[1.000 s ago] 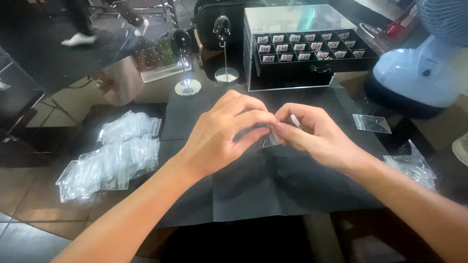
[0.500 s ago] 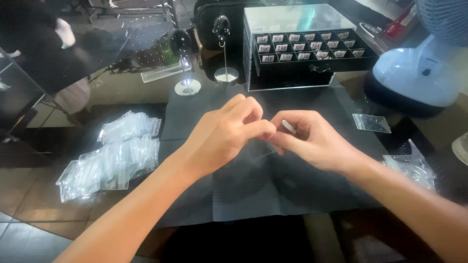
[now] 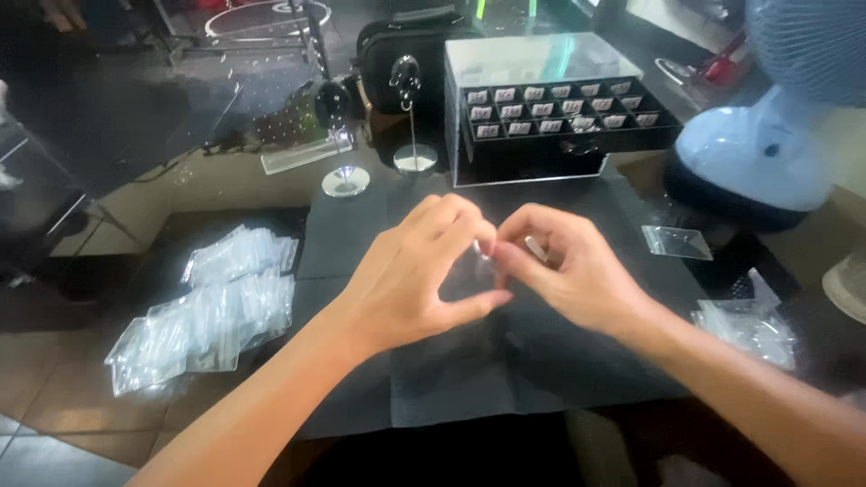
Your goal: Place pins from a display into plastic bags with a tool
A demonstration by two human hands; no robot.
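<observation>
My left hand (image 3: 417,271) and my right hand (image 3: 568,271) meet over a black cloth (image 3: 505,370) in the middle of the table. Between their fingertips they pinch a small clear plastic bag (image 3: 474,275). My left thumb lies under the bag and my left fingers curl over its top edge. My right thumb and forefinger grip the bag's right edge, where a small pale piece (image 3: 536,247) shows between the fingers. What the bag holds is too small to tell.
A pile of small clear bags (image 3: 212,302) lies to the left. More clear bags (image 3: 749,325) and a single one (image 3: 677,242) lie to the right. Behind stand a clear-topped black jewellery box (image 3: 550,113), two small metal stands (image 3: 410,117) and a pale blue fan base (image 3: 767,153).
Both hands stayed together over the cloth and shifted slightly. My left fingers have opened a little around the bag.
</observation>
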